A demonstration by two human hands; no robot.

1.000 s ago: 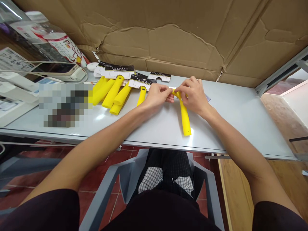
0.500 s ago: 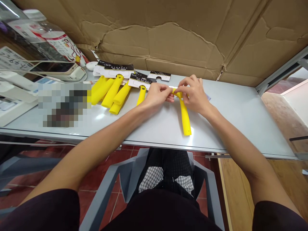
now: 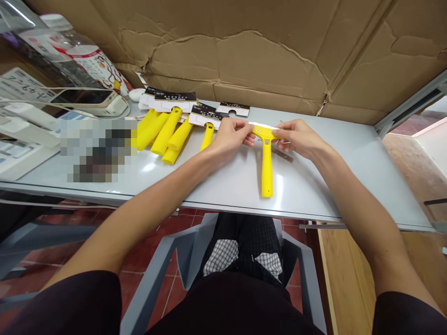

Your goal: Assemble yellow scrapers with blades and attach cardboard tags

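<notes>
A yellow T-shaped scraper (image 3: 267, 163) lies over the white table, its handle pointing toward me. My left hand (image 3: 232, 136) pinches the left end of its wide head, and my right hand (image 3: 299, 136) pinches the right end. A pale strip shows along the head's far edge. Beneath my right hand a thin metal blade (image 3: 283, 155) rests on the table. Left of my left hand lies a yellow handle (image 3: 207, 136) with a black-and-white card (image 3: 204, 117). Several more yellow handles (image 3: 164, 135) are piled further left, under a similar card (image 3: 175, 101).
Another card (image 3: 233, 109) lies at the back, against the cardboard (image 3: 268, 60). On the left are bottles (image 3: 92, 63), a phone (image 3: 82, 97) on a white device, and white boxes (image 3: 26, 144). The table's front edge (image 3: 244, 213) runs above my lap.
My right hand has moved right and now holds the head's right end, uncovering most of the head. The scraper's handle has straightened, and the metal blade has come into view.
</notes>
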